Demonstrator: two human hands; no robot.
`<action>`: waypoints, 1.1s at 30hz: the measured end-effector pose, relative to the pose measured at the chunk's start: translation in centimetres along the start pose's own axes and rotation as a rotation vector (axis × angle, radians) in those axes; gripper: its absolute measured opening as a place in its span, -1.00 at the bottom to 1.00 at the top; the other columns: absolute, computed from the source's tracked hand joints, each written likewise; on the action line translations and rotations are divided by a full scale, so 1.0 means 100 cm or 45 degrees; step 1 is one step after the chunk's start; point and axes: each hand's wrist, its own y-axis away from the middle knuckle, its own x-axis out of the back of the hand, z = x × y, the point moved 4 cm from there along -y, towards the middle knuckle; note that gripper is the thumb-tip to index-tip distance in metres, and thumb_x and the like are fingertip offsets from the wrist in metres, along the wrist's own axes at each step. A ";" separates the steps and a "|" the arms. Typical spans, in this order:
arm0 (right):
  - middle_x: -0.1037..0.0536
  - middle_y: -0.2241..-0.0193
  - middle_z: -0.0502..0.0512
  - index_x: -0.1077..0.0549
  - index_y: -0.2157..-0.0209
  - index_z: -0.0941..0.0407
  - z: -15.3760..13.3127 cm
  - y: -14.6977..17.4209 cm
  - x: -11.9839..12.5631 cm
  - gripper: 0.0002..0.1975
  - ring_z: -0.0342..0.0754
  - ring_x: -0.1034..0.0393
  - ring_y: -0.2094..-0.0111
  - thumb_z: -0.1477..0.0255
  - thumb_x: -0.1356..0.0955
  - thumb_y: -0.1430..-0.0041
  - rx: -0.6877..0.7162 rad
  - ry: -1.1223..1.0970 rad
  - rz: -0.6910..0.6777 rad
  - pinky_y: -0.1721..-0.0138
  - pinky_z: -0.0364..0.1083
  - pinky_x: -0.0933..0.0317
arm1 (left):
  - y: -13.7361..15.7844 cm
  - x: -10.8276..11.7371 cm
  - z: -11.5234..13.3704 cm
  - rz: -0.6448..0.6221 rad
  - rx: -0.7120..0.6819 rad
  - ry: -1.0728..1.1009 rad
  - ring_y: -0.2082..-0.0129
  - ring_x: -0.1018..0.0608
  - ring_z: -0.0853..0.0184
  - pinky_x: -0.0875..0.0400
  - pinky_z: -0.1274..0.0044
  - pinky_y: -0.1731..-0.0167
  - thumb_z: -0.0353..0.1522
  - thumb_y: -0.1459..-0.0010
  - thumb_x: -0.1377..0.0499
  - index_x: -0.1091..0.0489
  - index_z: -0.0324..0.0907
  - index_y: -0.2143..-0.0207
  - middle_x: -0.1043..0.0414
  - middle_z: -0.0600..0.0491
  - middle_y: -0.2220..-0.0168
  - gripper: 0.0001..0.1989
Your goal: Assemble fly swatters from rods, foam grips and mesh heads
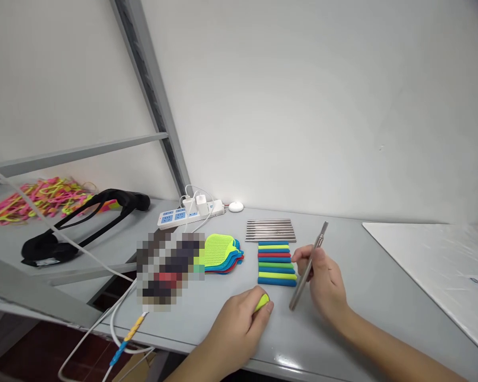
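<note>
My left hand (239, 329), near the front of the table, is closed around a yellow-green piece (263, 302); only its end shows, so its full shape is hidden. To the right, my right hand (326, 281) grips a telescopic metal rod (307, 268), tilted with its thinner section at the top. Beside my right fingers lies a row of coloured handle tubes (276, 268) in blue, yellow-green, red and green. Behind the tubes, several metal rods (271, 231) rest side by side. A stack of perforated fly swatter heads (219, 250) lies left of the tubes, yellow-green on top.
A power strip (191, 214) with white plugs and a round white device (236, 206) sit by the wall. White cables (115, 318) cross the left side. A black curved frame (103, 223) and tangled colourful pieces (43, 199) lie further left. A white wrapped sheet (426, 265) lies right.
</note>
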 end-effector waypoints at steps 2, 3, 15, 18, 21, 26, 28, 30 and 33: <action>-0.17 0.59 -0.09 -0.37 0.38 0.07 0.003 0.007 -0.005 -0.58 -0.18 -0.05 0.59 0.12 -0.12 -0.39 -0.107 -0.114 -0.031 0.55 -0.15 -0.03 | -0.001 -0.001 0.000 -0.012 -0.001 -0.009 0.43 -0.34 0.33 -0.10 0.52 0.41 -0.21 -0.38 0.12 -0.14 -0.10 0.40 -0.29 0.14 0.45 -0.71; -0.16 0.59 -0.10 -0.35 0.38 0.07 0.004 0.010 -0.007 -0.61 -0.18 -0.05 0.59 0.12 -0.15 -0.38 -0.116 -0.158 -0.042 0.55 -0.16 -0.03 | -0.001 -0.001 -0.001 -0.013 0.001 -0.012 0.43 -0.34 0.33 -0.10 0.51 0.42 -0.22 -0.38 0.10 -0.13 -0.10 0.41 -0.29 0.14 0.45 -0.72; -0.26 0.62 -0.11 -0.32 0.35 0.07 0.011 0.011 -0.008 -0.67 -0.20 -0.15 0.61 0.16 -0.16 -0.39 -0.136 -0.210 -0.106 0.58 -0.18 -0.06 | -0.002 0.002 -0.004 -0.010 0.059 0.152 0.50 -0.26 0.37 -0.07 0.52 0.46 -0.21 -0.38 0.10 -0.04 -0.10 0.44 -0.16 0.20 0.52 -0.69; -0.29 0.62 -0.11 -0.33 0.34 0.07 0.012 0.011 -0.007 -0.68 -0.20 -0.15 0.63 0.19 -0.15 -0.40 -0.124 -0.210 -0.122 0.58 -0.17 -0.09 | -0.002 0.003 -0.002 -0.015 0.057 0.151 0.51 -0.27 0.37 -0.06 0.52 0.47 -0.21 -0.38 0.10 -0.05 -0.10 0.44 -0.18 0.20 0.52 -0.70; -0.30 0.60 -0.09 -0.34 0.32 0.06 0.011 0.014 -0.005 -0.71 -0.18 -0.18 0.62 0.24 -0.15 -0.41 -0.039 -0.184 -0.134 0.57 -0.15 -0.12 | -0.002 0.003 -0.001 -0.042 0.057 0.118 0.49 -0.30 0.35 -0.07 0.52 0.47 -0.22 -0.38 0.10 -0.11 -0.10 0.41 -0.21 0.18 0.51 -0.72; -0.35 0.55 -0.05 -0.37 0.22 0.03 0.007 0.026 -0.004 -0.77 -0.15 -0.23 0.59 0.33 -0.14 -0.41 0.200 -0.061 -0.240 0.57 -0.14 -0.17 | 0.000 0.003 0.000 -0.077 0.038 0.058 0.47 -0.34 0.33 -0.08 0.52 0.47 -0.22 -0.38 0.12 -0.17 -0.10 0.38 -0.27 0.16 0.49 -0.73; -0.34 0.55 -0.05 -0.37 0.17 0.02 0.003 0.029 -0.004 -0.78 -0.13 -0.25 0.57 0.35 -0.13 -0.41 0.307 -0.032 -0.287 0.55 -0.13 -0.19 | 0.000 0.003 0.001 -0.081 0.029 0.047 0.46 -0.35 0.33 -0.09 0.52 0.45 -0.22 -0.38 0.12 -0.18 -0.10 0.37 -0.28 0.15 0.48 -0.73; -0.33 0.55 -0.05 -0.37 0.16 0.01 -0.001 0.029 -0.005 -0.78 -0.14 -0.26 0.56 0.36 -0.13 -0.41 0.352 -0.019 -0.311 0.54 -0.13 -0.20 | 0.001 0.004 0.002 -0.088 0.026 0.040 0.46 -0.35 0.33 -0.09 0.52 0.45 -0.21 -0.38 0.12 -0.17 -0.10 0.38 -0.28 0.16 0.48 -0.72; -0.36 0.55 -0.06 -0.38 0.22 0.02 -0.003 0.024 -0.006 -0.78 -0.17 -0.24 0.59 0.36 -0.14 -0.41 0.271 0.002 -0.329 0.56 -0.15 -0.17 | 0.001 0.003 0.001 -0.098 0.025 0.034 0.46 -0.36 0.34 -0.09 0.52 0.45 -0.21 -0.39 0.13 -0.16 -0.10 0.38 -0.28 0.16 0.48 -0.71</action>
